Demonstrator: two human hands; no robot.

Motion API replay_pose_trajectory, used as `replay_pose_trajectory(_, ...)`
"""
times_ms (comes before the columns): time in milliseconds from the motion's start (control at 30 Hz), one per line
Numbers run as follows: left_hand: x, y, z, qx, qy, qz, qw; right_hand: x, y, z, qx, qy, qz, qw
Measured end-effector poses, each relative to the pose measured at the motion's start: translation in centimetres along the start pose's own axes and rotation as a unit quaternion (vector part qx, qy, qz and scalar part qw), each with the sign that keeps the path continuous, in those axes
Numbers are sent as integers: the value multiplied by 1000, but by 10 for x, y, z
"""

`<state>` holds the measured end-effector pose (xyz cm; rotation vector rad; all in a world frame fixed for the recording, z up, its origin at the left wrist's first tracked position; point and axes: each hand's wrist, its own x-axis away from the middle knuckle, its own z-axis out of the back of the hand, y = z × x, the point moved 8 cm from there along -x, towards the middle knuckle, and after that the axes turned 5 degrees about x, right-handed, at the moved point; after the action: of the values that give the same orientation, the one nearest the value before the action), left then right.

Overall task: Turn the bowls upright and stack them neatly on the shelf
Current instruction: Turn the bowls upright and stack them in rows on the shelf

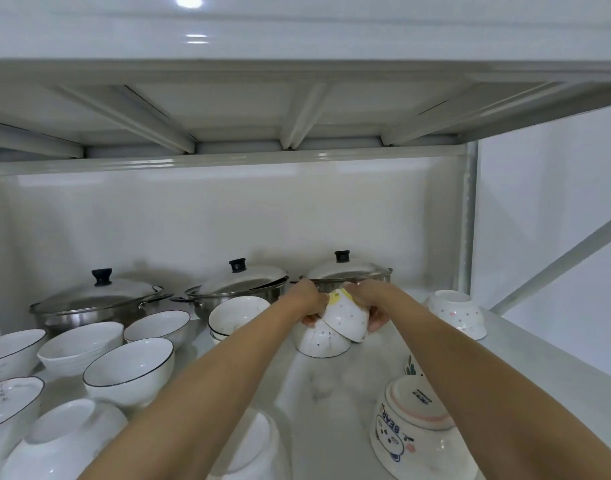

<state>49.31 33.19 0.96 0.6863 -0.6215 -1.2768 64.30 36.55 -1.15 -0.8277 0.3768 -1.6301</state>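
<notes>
Both hands' fingers [376,320] clamp one tilted speckled bowl [347,315] — between them.

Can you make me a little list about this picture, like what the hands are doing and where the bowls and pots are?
place: white shelf
left hand: grips the tilted speckled bowl
right hand: grips the same bowl
under it: another speckled bowl, upside down
upright bowls: black-rimmed bowls on the left
still upside down: bear bowl, near right; dotted bowl, far right
at the back: three lidded pots
</notes>
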Motion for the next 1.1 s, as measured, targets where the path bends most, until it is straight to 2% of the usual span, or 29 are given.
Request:
replay_pose_trajectory(133, -2, 8, -3, 30, 10, -9, 999, -1, -1, 0, 11, -6, 11, 1000)
replay_pose_trajectory(300, 1, 20, -3, 48, 42, -41, 997, -5, 7, 7, -45, -4, 2, 999)
replay_pose_trajectory(467, -5, 31, -6, 221, 40, -23, 974, -1, 14, 20, -135, -9, -5, 991)
replay_pose_trajectory(600, -4, 44, -14, 247, 25, -41, 968, 0, 18, 35, -204, 5, 23, 979)
replay_pose_trajectory(733, -2, 61, -24, 213, 15, -105, 971, -4, 32, 50, -236, 26, 14, 971)
replay_pose_trajectory(867, 5, 84, -36, 90, 9, -226, 970, -13, 42, 61, -192, 26, -4, 981)
replay_pose_trajectory(967, 12, 92, -47, -8, 10, -309, 951, -14, 49, 65, -200, 8, -14, 980)
replay_pose_trajectory(1100, 15, 88, -60, -105, 13, -364, 925, -19, 56, 67, -195, 24, -7, 980)
